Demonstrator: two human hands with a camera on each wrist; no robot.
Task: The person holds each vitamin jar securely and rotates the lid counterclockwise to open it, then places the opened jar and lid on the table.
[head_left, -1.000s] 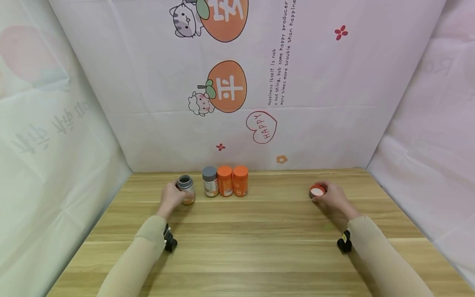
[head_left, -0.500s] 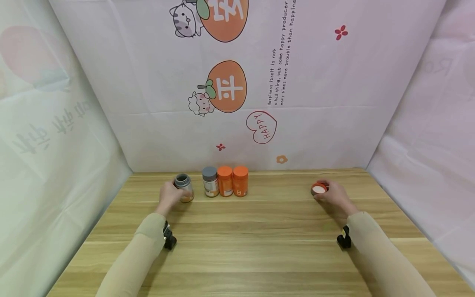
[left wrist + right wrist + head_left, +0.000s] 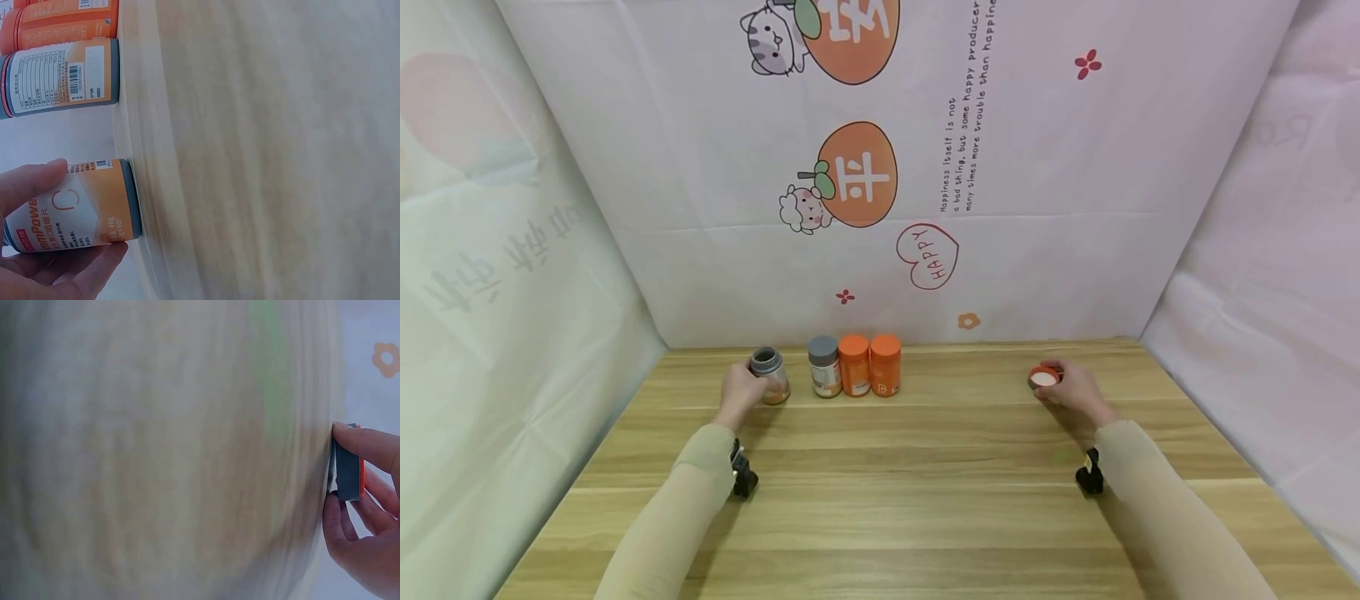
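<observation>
My left hand (image 3: 742, 395) grips an uncapped supplement bottle (image 3: 776, 382) at the back left of the table, thumb on one side and fingers on the other. Its grey neck faces up, and the inside looks dark. In the left wrist view the bottle (image 3: 100, 209) shows a white and orange label, its base at the tabletop. Far to the right, my right hand (image 3: 1077, 392) pinches a screw cap (image 3: 1042, 380) by its rim, white inner face up. From the right wrist the cap (image 3: 347, 472) looks grey with an orange edge; whether it touches the wood is unclear.
Right of the held bottle stand a grey-capped bottle (image 3: 825, 367) and two orange bottles (image 3: 855, 367), side by side. A printed white cloth (image 3: 1037, 250) rises behind the wooden table (image 3: 910, 483), and cloth also hangs at both sides.
The left hand and its bottle have shifted slightly left and back. The right hand has moved the cap a little right and back. The three capped bottles stand as before.
</observation>
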